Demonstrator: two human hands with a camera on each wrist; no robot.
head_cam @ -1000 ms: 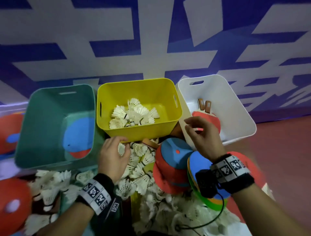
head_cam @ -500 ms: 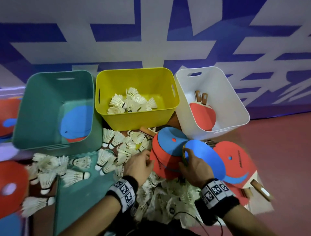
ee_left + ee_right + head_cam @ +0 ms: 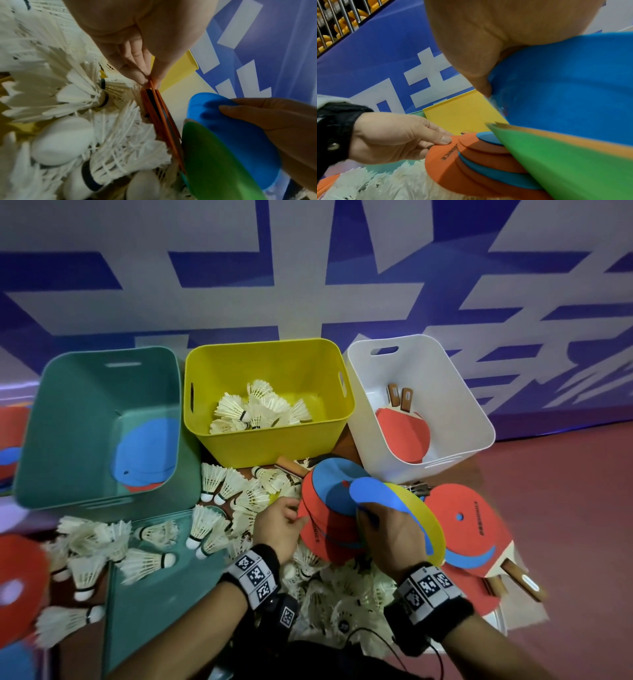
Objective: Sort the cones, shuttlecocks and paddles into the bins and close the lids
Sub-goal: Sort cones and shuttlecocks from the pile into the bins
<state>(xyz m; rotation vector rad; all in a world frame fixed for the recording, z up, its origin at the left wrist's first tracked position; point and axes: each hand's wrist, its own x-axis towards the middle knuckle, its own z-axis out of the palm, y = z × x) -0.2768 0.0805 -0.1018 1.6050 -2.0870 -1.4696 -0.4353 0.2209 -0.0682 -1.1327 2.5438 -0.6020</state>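
Note:
A tilted stack of orange and blue disc cones lies on a heap of white shuttlecocks in front of the bins. My left hand pinches the stack's orange rim between thumb and fingers. To its right, my right hand grips a separate bunch of cones, a blue cone on yellow and green ones, with the thumb inside the blue one. The bunch tilts up and away from the orange stack.
Three open bins stand by the wall: a green bin holding cones, a yellow bin holding shuttlecocks, a white bin holding red paddles. A green lid lies front left among shuttlecocks. More paddles lie right.
Both hands came down from the bins to the cones. My left hand took the orange rim, and my right hand has tipped the blue, yellow and green cones up off the stack.

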